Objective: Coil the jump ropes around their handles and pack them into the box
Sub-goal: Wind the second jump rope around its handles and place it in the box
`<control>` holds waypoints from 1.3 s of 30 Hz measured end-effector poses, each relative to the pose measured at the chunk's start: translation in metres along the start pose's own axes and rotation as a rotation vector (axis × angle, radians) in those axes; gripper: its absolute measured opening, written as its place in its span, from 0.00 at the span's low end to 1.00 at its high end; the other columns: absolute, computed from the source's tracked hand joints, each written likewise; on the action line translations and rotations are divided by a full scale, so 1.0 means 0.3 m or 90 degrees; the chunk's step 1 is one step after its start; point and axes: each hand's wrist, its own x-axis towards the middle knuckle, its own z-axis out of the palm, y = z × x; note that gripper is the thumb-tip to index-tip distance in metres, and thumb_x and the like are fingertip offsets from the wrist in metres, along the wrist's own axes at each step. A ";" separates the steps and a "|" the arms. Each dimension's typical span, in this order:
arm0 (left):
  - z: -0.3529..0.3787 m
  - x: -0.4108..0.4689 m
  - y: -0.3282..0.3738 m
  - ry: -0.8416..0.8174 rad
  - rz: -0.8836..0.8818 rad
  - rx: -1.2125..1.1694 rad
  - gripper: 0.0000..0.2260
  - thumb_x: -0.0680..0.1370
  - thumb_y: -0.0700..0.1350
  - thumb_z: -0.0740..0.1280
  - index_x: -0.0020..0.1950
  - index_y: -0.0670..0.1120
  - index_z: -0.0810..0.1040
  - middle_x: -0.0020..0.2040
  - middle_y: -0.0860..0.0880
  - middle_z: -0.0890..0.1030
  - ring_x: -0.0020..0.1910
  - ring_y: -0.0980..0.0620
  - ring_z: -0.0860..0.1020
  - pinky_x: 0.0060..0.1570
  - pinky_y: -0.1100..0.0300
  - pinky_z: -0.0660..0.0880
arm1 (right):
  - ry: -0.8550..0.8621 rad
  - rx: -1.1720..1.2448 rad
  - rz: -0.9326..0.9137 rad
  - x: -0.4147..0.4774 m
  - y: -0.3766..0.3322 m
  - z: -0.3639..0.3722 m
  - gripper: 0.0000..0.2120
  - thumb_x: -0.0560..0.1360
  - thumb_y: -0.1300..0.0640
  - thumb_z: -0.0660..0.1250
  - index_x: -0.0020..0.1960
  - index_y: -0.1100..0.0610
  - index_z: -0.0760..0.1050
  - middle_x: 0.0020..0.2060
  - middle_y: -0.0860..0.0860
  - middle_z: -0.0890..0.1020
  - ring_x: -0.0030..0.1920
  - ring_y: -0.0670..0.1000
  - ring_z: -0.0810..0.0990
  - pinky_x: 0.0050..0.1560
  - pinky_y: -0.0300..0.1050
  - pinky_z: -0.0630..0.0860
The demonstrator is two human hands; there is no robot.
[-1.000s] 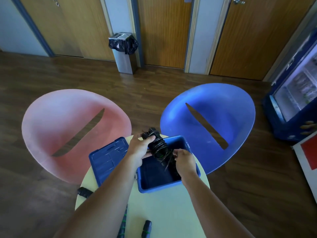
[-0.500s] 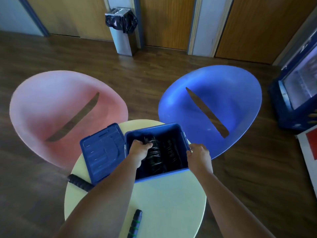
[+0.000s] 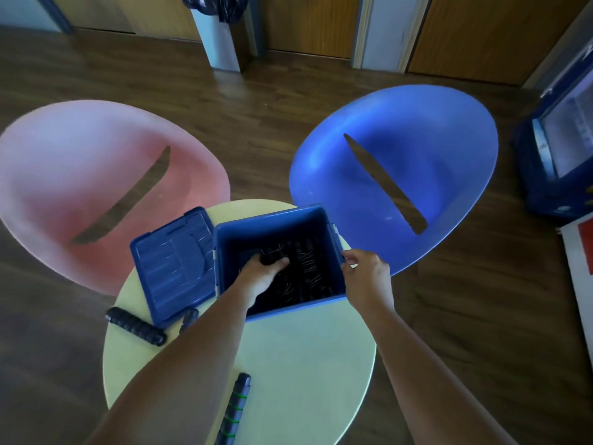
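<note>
- Now your left hand (image 3: 261, 273) is down inside the blue box (image 3: 278, 308), and its fingers are closed around a coiled jump rope (image 3: 272, 253) near the bottom of the box.
- Your right hand (image 3: 365, 271) is at the right wall of the box; the fingers are curled at the rim, but you cannot tell if they really pinch it.
- More coiled ropes (image 3: 309, 268) lie dark in the box, to the right of your left hand.
- The box stands on the round pale table (image 3: 305, 364), at its far side.
- The blue lid (image 3: 173, 264) lies flat on the table, touching the left wall of the box.
- One black handle (image 3: 136, 326) lies at the left edge of the table, just beside the lid.
- Another handle, with green rings (image 3: 236, 409), lies near your left forearm, at the near side of the table.
</note>
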 end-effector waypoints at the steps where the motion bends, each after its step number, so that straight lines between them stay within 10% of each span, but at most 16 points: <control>1: -0.001 0.000 -0.009 -0.020 0.007 0.028 0.28 0.76 0.57 0.73 0.71 0.47 0.72 0.63 0.47 0.79 0.60 0.45 0.77 0.57 0.56 0.69 | 0.000 0.004 -0.001 0.002 0.002 0.000 0.12 0.80 0.63 0.64 0.61 0.58 0.81 0.54 0.54 0.84 0.53 0.56 0.82 0.52 0.44 0.76; 29: -0.087 -0.097 0.049 -0.001 0.113 0.336 0.36 0.79 0.60 0.67 0.81 0.45 0.60 0.75 0.43 0.71 0.74 0.41 0.68 0.67 0.54 0.67 | -0.025 -0.035 -0.014 -0.062 -0.057 -0.033 0.10 0.80 0.59 0.61 0.53 0.58 0.80 0.48 0.55 0.83 0.44 0.56 0.79 0.44 0.45 0.76; 39: -0.385 -0.339 -0.032 0.049 0.279 0.172 0.11 0.80 0.51 0.68 0.61 0.52 0.78 0.54 0.50 0.83 0.44 0.48 0.81 0.40 0.60 0.75 | -0.030 -0.040 -0.034 -0.315 -0.262 0.044 0.11 0.80 0.53 0.60 0.50 0.53 0.80 0.46 0.51 0.84 0.48 0.56 0.79 0.47 0.49 0.77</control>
